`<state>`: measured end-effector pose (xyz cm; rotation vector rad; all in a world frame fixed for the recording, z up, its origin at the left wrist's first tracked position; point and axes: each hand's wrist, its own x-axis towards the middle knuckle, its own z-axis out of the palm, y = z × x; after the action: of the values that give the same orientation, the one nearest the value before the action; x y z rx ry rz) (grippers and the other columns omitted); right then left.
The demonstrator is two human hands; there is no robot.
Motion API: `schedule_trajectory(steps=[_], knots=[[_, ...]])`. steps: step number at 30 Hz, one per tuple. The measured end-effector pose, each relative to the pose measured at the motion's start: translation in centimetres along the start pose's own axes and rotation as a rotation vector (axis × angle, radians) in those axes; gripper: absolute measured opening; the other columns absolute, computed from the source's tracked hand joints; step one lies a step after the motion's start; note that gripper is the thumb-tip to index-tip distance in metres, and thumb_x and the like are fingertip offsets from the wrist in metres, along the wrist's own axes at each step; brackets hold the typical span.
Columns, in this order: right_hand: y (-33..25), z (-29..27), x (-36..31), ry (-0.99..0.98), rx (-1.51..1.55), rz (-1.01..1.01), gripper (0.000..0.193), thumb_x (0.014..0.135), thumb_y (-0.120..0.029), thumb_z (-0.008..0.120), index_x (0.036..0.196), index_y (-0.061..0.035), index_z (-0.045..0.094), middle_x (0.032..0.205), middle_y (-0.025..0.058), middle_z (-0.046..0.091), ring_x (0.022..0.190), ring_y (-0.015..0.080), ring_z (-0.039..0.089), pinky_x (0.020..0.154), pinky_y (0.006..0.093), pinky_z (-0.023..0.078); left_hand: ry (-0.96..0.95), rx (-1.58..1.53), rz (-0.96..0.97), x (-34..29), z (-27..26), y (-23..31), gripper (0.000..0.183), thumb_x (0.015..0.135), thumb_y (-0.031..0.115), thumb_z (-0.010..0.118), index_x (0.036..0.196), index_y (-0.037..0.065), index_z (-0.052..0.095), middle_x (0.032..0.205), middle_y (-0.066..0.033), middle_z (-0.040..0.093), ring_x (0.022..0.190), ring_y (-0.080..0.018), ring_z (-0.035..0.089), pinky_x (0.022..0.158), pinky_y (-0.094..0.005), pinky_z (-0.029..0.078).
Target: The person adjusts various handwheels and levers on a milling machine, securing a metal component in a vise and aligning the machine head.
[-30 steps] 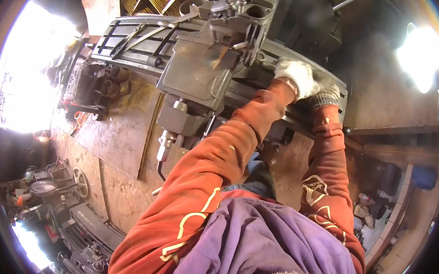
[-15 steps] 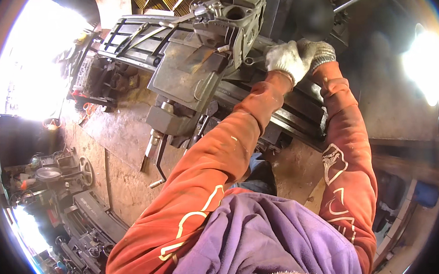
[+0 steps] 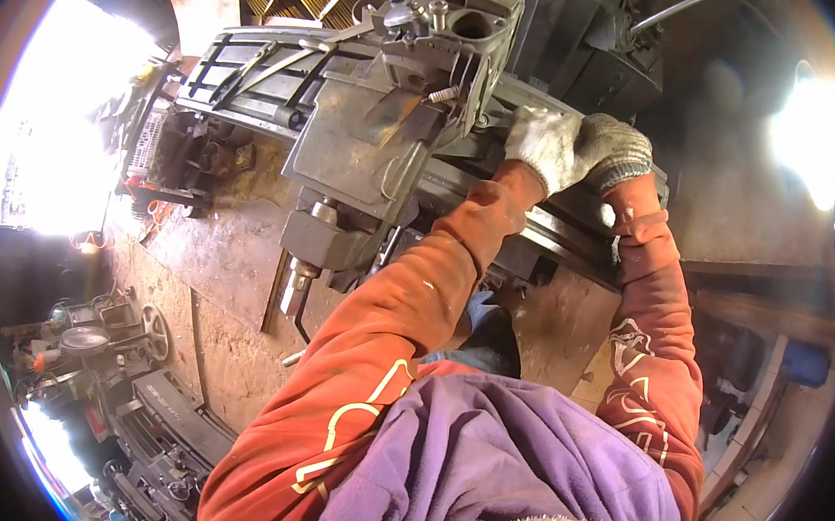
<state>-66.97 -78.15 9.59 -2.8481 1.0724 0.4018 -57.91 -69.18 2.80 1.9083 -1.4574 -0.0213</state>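
Note:
My left hand [image 3: 545, 149], in a whitish work glove, is bent over the long metal table of a machine. Pressed against it on the right is my right hand [image 3: 616, 149], in a dirtier grey glove. Both look curled closed, but their fingers point down and away, so whatever they grip is hidden. Just left of my left hand stands a heavy grey machine head [image 3: 445, 45] with a round bore. A flat metal cover [image 3: 361, 133] adjoins it, and a crank handle [image 3: 299, 321] hangs below, partly behind my left sleeve.
A slotted worktable [image 3: 251, 77] extends to the far left. Dark machine housing [image 3: 586, 58] with a pale rod [image 3: 672, 12] rises beyond my hands. Another machine with a handwheel [image 3: 155, 332] stands at the lower left. A blue container [image 3: 804, 365] sits at the right.
Both gloved hands have come a little nearer to my body, still side by side. My right wrist is now bent more sharply. The view has shifted slightly.

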Motion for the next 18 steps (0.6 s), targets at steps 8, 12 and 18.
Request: schedule_trajectory(steps=[8,12,18], knots=[[0.9,3.8,1.3,0.178,0.213,0.211,0.043,0.091,-0.045,0.064,0.113,-0.0102,0.074,0.114,0.0184,0.073,0.11,0.0386,0.069,0.09,0.0468,0.056,-0.317,-0.058,-0.297,1.6,-3.8,3.0,0.09,0.09,0.08,0.039,0.113,0.001,0.075,0.115,-0.0232,0.073,0.116,-0.0379,0.068,0.102,-0.0453,0.049],[1.2,4.3,1.5,0.249,0.224,0.352,0.046,0.095,-0.04,0.059,0.121,-0.0036,0.072,0.121,0.0232,0.071,0.116,0.0418,0.067,0.097,0.0492,0.054,-0.41,-0.021,-0.242,2.8,-3.3,2.2,0.095,0.091,0.082,0.031,0.119,0.002,0.074,0.123,-0.0236,0.069,0.122,-0.0383,0.064,0.106,-0.0456,0.048],[1.2,3.6,2.7,0.168,0.18,0.41,0.047,0.095,-0.041,0.058,0.123,-0.0065,0.073,0.13,0.0211,0.067,0.125,0.0401,0.062,0.103,0.0495,0.05,-0.323,-0.046,-0.248,2.8,-2.9,1.6,0.094,0.091,0.083,0.03,0.115,0.004,0.076,0.119,-0.0215,0.072,0.12,-0.0361,0.066,0.103,-0.0458,0.05]])
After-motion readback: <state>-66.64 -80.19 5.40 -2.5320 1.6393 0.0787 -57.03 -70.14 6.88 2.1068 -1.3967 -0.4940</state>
